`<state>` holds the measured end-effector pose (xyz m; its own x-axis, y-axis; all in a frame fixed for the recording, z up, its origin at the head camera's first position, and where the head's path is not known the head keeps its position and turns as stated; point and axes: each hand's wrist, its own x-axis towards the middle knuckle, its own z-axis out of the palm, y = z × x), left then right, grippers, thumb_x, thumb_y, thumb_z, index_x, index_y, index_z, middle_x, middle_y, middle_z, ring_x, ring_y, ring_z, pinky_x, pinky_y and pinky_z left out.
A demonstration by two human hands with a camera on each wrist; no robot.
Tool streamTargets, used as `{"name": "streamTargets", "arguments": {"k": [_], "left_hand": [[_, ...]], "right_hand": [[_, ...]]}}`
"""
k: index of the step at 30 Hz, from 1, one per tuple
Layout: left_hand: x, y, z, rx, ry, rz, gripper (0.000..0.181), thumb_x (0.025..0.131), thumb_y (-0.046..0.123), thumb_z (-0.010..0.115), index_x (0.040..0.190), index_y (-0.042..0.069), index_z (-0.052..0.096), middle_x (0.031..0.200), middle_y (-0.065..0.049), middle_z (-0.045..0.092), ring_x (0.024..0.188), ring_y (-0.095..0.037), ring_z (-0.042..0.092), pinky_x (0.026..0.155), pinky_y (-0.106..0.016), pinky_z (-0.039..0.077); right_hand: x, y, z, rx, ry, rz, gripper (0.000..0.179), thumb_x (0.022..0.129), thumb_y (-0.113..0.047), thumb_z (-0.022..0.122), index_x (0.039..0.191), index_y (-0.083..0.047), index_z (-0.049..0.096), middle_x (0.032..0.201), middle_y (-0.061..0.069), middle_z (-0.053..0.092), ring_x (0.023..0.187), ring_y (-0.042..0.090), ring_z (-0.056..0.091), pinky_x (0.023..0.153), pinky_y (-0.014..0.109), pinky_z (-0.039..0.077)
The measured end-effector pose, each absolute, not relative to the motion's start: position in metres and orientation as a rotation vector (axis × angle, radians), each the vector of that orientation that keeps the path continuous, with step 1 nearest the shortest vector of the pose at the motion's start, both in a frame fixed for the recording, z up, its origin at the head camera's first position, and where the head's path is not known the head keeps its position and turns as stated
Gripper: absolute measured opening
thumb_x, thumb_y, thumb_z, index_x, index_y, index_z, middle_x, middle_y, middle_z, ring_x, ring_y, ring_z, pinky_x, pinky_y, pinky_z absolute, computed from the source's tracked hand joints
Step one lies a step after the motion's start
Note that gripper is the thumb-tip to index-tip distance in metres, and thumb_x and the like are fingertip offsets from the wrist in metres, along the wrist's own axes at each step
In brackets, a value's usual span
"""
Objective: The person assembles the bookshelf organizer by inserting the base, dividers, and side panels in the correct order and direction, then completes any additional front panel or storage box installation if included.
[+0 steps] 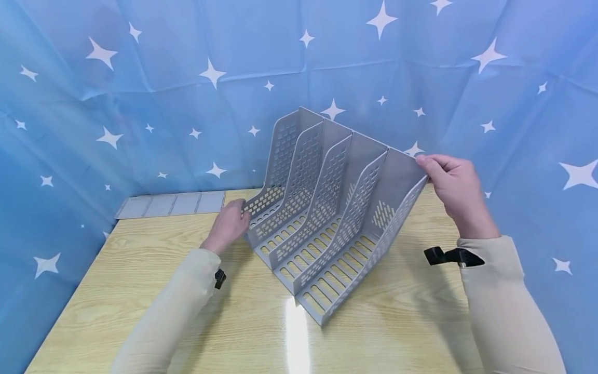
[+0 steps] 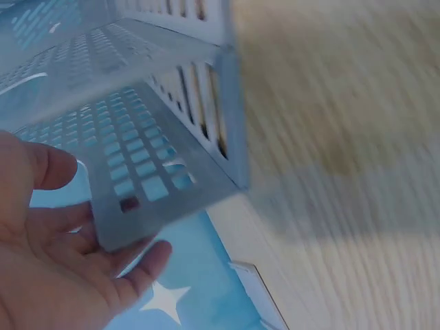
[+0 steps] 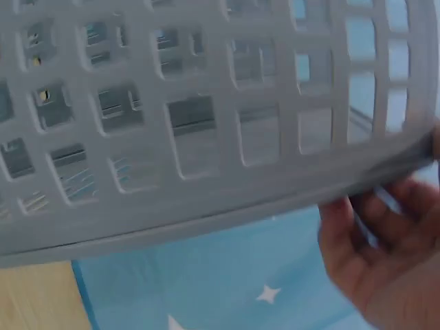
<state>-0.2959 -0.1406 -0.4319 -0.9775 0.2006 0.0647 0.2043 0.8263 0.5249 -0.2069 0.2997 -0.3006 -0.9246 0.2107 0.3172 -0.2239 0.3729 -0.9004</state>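
Blue star-print curtain (image 1: pixel 261 52) hangs behind wood-grain table (image 1: pixel 140 259). Pale grey segmented panel (image 1: pixel 160 205), poss. plastic (hard to tell), lies flat nr table's back L corner.

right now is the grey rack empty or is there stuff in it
Empty: in the head view, the grey rack holds nothing between its dividers, and the wooden tabletop shows through its slotted floor.

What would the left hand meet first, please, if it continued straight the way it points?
Likely the perforated end wall of the gray file organizer, which the left hand grips, though depth is unclear.
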Motion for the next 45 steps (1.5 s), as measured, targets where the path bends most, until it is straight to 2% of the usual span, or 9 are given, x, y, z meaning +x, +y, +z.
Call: {"name": "streamTargets", "arguments": {"k": [5,12,17,23,26,30,37,42,45], "left_hand": [[-0.286,-0.148,-0.436,-0.447,-2.989,-0.838,0.046,0.104,0.011,0.048,0.145,-0.009,0.049,0.122,-0.024,0.063,0.107,-0.035,0.064,0.092,-0.049,0.057],[-0.276,-0.163,-0.421,-0.517,-3.074,-0.739,0.044,0.109,0.022,0.046,0.141,-0.007,0.054,0.119,-0.023,0.068,0.099,-0.033,0.068,0.086,-0.051,0.056],[-0.274,-0.171,-0.405,-0.643,-3.184,-0.632,0.045,0.111,0.030,0.046,0.137,-0.004,0.059,0.114,-0.019,0.072,0.089,-0.030,0.071,0.090,-0.053,0.055],[-0.274,-0.175,-0.390,-0.861,-3.324,-0.857,0.038,0.111,0.028,0.047,0.106,-0.002,0.070,0.076,-0.011,0.068,0.059,-0.023,0.067,0.076,-0.042,0.059],[-0.276,-0.179,-0.385,-0.947,-3.368,-0.972,0.040,0.111,0.025,0.047,0.099,-0.001,0.074,0.082,-0.011,0.072,0.071,-0.022,0.070,0.072,-0.038,0.059],[-0.281,-0.183,-0.374,-1.002,-3.380,-0.927,0.040,0.112,0.025,0.044,0.119,-0.002,0.073,0.102,-0.014,0.074,0.088,-0.025,0.071,0.083,-0.042,0.059],[-0.307,-0.166,-0.316,-0.603,-3.012,-1.005,0.054,0.114,0.037,0.029,0.140,-0.003,0.054,0.123,-0.024,0.063,0.111,-0.040,0.061,0.104,-0.057,0.047],[-0.325,-0.144,-0.283,-0.489,-2.802,-1.123,0.059,0.114,0.041,0.026,0.158,0.004,0.036,0.158,-0.022,0.042,0.146,-0.039,0.039,0.121,-0.054,0.030],[-0.332,-0.134,-0.277,-0.414,-2.770,-1.233,0.059,0.113,0.043,0.027,0.157,0.005,0.037,0.158,-0.019,0.042,0.146,-0.035,0.039,0.119,-0.051,0.032]], "right_hand": [[-0.191,0.293,-0.301,-0.149,-2.365,1.281,0.016,0.099,-0.038,0.069,0.089,-0.027,0.076,0.068,-0.024,0.059,0.064,0.003,0.051,0.056,0.020,0.039],[-0.177,0.281,-0.283,-0.190,-2.510,1.141,0.050,0.099,-0.043,0.068,0.124,0.000,0.069,0.075,-0.039,0.060,0.068,-0.016,0.063,0.063,0.013,0.045],[-0.192,0.279,-0.277,-0.155,-2.614,1.127,0.058,0.100,-0.045,0.064,0.142,-0.005,0.061,0.117,-0.003,0.075,0.087,-0.019,0.056,0.072,0.013,0.045],[-0.228,0.285,-0.281,-0.065,-2.588,1.339,0.062,0.103,-0.034,0.060,0.156,-0.007,0.044,0.153,0.018,0.052,0.125,0.012,0.057,0.095,0.019,0.047],[-0.246,0.289,-0.285,0.003,-2.546,1.430,0.060,0.104,-0.024,0.056,0.159,-0.006,0.040,0.156,0.019,0.048,0.130,0.022,0.056,0.099,0.019,0.048],[-0.261,0.294,-0.287,0.076,-2.550,1.488,0.057,0.107,-0.022,0.048,0.161,-0.007,0.036,0.162,0.017,0.040,0.132,0.022,0.055,0.099,0.017,0.050],[-0.273,0.300,-0.282,0.145,-2.612,1.580,0.058,0.109,-0.022,0.043,0.163,-0.010,0.029,0.167,0.014,0.031,0.143,0.027,0.045,0.117,0.035,0.041],[-0.283,0.303,-0.280,0.219,-2.645,1.637,0.057,0.110,-0.018,0.040,0.164,-0.009,0.025,0.167,0.016,0.029,0.139,0.022,0.046,0.109,0.022,0.044],[-0.287,0.304,-0.277,0.258,-2.676,1.622,0.057,0.109,-0.014,0.039,0.164,-0.006,0.025,0.165,0.018,0.033,0.130,0.016,0.050,0.100,0.017,0.045]]}}
